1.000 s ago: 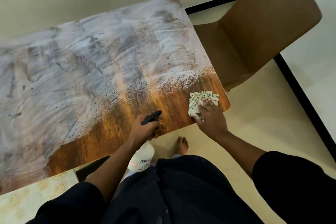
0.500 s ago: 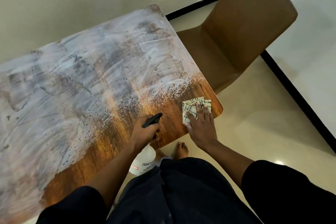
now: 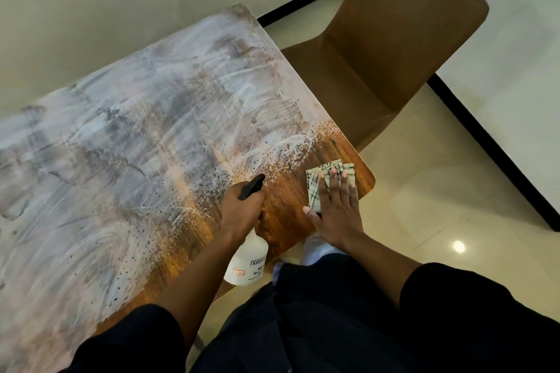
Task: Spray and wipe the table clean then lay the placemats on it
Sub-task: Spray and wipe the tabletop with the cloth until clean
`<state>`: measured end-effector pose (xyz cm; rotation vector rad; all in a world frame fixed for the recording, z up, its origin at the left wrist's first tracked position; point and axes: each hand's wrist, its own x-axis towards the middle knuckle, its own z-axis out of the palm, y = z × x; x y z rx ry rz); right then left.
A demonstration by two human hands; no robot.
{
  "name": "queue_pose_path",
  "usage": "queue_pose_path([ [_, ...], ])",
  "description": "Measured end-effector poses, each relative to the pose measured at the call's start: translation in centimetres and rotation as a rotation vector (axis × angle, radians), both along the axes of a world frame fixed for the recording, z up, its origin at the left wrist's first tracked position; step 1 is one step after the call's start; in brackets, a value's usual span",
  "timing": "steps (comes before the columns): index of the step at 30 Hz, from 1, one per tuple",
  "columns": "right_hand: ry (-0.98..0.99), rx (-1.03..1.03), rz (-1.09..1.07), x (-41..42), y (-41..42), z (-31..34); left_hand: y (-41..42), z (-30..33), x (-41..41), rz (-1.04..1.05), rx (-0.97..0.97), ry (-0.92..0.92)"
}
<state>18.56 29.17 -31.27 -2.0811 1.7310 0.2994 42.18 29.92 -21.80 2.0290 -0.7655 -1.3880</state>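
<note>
While the left hand point(image 3: 241, 212) curls round the neck of the white spray bottle point(image 3: 247, 262), whose black nozzle points over the table point(image 3: 127, 136), the bottle's body hangs just off the near edge; its contents cannot be made out. Flat, with straight fingers, the right hand point(image 3: 336, 212) presses a folded checked cloth point(image 3: 321, 183) onto the table's near right corner. White smears cover most of the top, leaving 1 bare wood strip along the near edge. Beyond the right edge stands a brown chair point(image 3: 394, 48), with open tiled floor point(image 3: 439, 191) beside it.
</note>
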Motion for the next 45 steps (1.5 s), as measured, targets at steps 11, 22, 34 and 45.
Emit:
queue_pose_path([
  [11,-0.049,-0.031,0.219,-1.8,-13.6,-0.2,-5.1,0.3,-1.9,0.05,0.062,0.009],
  [22,-0.101,-0.063,0.362,4.2,-19.1,-0.4,-7.6,1.1,-2.7,0.209,-0.032,-0.017],
  [34,-0.157,-0.067,0.694,-2.7,-13.0,-1.1,-7.0,0.5,-4.0,0.303,0.035,-0.012],
  [45,-0.132,-0.044,0.365,4.1,-24.4,-0.6,-5.7,1.7,-4.4,0.348,0.004,0.018],
])
